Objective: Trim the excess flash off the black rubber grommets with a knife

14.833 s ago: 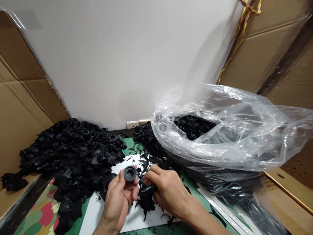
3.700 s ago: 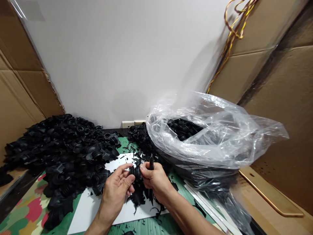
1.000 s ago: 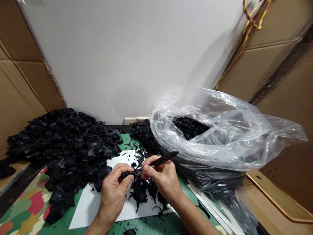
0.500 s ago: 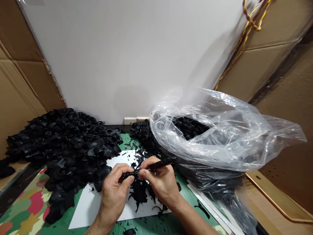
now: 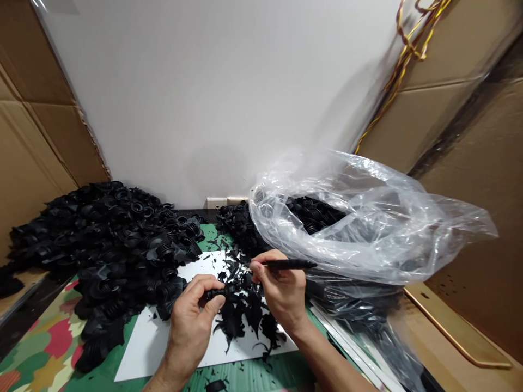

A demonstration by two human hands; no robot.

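Note:
My left hand pinches a small black ribbed rubber part between thumb and fingers, low over a white sheet. To its right, my right hand grips a slim black pen-shaped tool, held nearly level and apart from the part. The tool's working tip is too small to make out. Beneath and between the hands, torn black rubber scraps lie scattered over the sheet.
A large heap of black ribbed rubber parts rises at left. At right stands a clear plastic bag with more black parts inside. A gold phone lies beyond it. A pale wall and cardboard sides surround the table.
My right hand has moved up and right with the tool, away from the rubber part. The left hand has stayed almost in place, still holding the part.

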